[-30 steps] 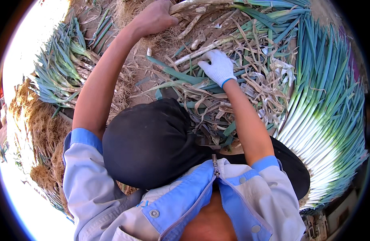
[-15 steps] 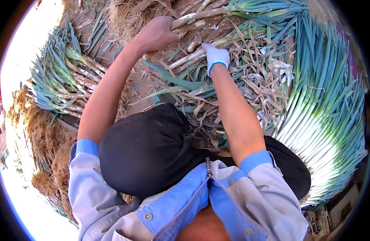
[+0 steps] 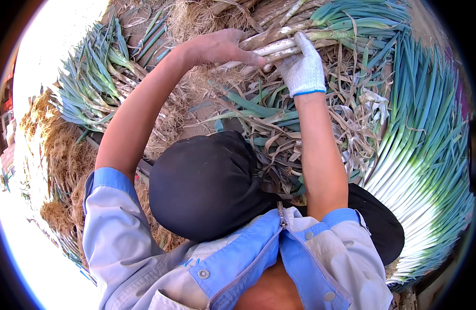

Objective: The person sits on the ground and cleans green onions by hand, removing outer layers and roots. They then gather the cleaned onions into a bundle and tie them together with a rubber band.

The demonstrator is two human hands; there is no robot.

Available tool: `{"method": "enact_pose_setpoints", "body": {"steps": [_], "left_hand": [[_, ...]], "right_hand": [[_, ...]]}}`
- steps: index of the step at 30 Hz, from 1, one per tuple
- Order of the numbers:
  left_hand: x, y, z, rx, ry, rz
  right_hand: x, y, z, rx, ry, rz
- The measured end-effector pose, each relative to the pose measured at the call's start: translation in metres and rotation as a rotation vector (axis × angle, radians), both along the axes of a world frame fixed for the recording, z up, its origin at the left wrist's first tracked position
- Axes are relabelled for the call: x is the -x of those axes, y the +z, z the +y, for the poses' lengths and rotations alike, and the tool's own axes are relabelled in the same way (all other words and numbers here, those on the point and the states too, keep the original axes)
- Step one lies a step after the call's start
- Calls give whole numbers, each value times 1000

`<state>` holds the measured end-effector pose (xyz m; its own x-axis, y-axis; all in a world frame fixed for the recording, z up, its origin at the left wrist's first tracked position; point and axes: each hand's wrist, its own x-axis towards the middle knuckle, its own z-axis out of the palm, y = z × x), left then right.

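At the top middle my bare left hand point(image 3: 221, 48) wraps round the pale lower ends of several green onions point(image 3: 282, 47), its thumb lying along the near side. My right hand point(image 3: 304, 68), in a white knitted glove with a blue hem, grips the same stalks a little further right. Its thumb lies over them, and its other fingers are partly hidden. These stalks are soiled, with brownish outer skin, and their blue-green leaves reach right toward the pile. More unpeeled stalks lie just beyond my hands.
Cleaned green onions point(image 3: 403, 170) with white stems form a large fanned pile on the right. Dry peeled leaves point(image 3: 346, 119) litter the ground below my right hand. An uncleaned bunch point(image 3: 101, 82) lies at the left, above a heap of brown roots point(image 3: 62, 150). My dark-trousered knee point(image 3: 207, 186) is close below.
My left hand has shifted right and closed round the lower stalks. The right hand has moved right and up with the onions, which are now gathered between both hands.
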<state>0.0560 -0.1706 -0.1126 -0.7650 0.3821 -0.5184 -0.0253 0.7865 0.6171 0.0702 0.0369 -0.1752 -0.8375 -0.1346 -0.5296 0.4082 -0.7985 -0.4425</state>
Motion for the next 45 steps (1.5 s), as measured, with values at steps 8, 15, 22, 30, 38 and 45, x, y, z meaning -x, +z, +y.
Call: {"method": "enact_pose_setpoints", "body": {"steps": [8,15,22,30,38,45], "left_hand": [[-21,30,13,213,-61,-40],[-54,29,-1,228,18,70],[-91,45,-20,213,78,81],[-146,31,-11,258,44,574],[-189,26,-43,-91,661,674],[-212,3,-103,-616,1389,705]], "right_hand": [[-30,9,-24,89,-7,64],[-61,-1,-37,342,112,100],[-80,16,-58,332,140,6],[-50,35,-44,39,-14,106],[-56,146,-138,-373,142,430],[-47,154,-236,-710,1093,1218]]}}
